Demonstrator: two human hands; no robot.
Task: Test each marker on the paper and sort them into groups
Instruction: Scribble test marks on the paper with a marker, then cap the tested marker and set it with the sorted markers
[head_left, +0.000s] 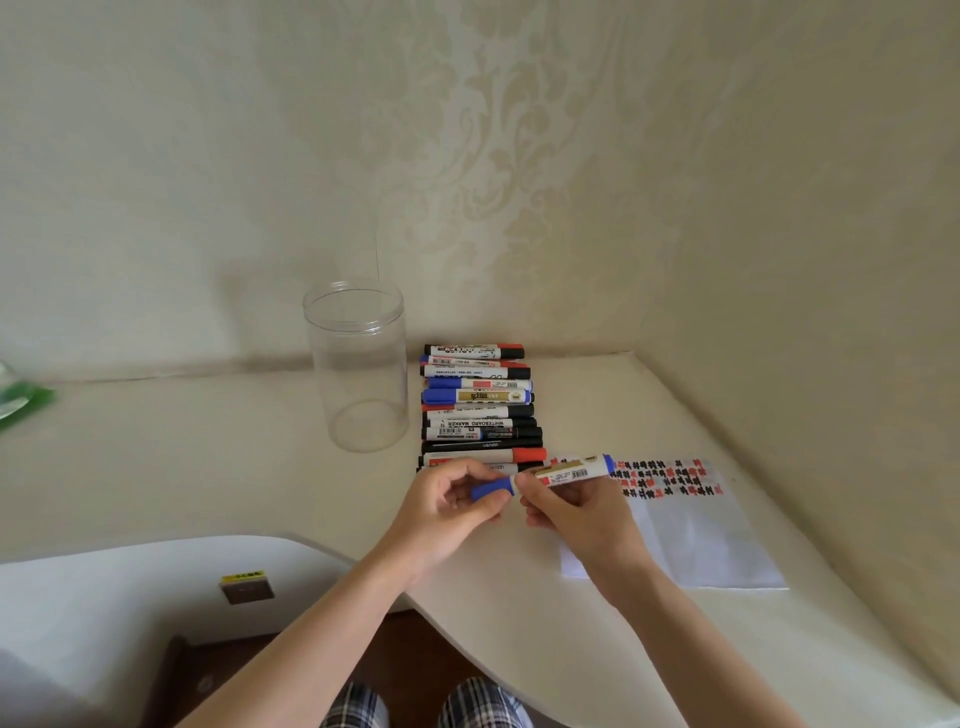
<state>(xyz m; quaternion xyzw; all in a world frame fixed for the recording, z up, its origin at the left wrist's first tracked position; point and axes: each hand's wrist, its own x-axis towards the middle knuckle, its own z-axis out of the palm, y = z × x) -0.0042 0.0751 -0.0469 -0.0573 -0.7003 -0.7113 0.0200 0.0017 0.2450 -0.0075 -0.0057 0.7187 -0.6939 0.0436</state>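
We see a cream table (208, 467) against patterned wallpaper (519, 156). Just in front of the marker row (478, 410), our right hand (576, 506) grips the blue marker's (571, 472) barrel, lying left-right; our left hand (457, 499) pinches its cap (491, 490).

A jar (357, 366) was set on the table (208, 467), left of a row of markers (478, 410); paper (696, 530) was laid right of them.

Single head view, looking forward and down, close over table (208, 467) edge, facing wall corner.
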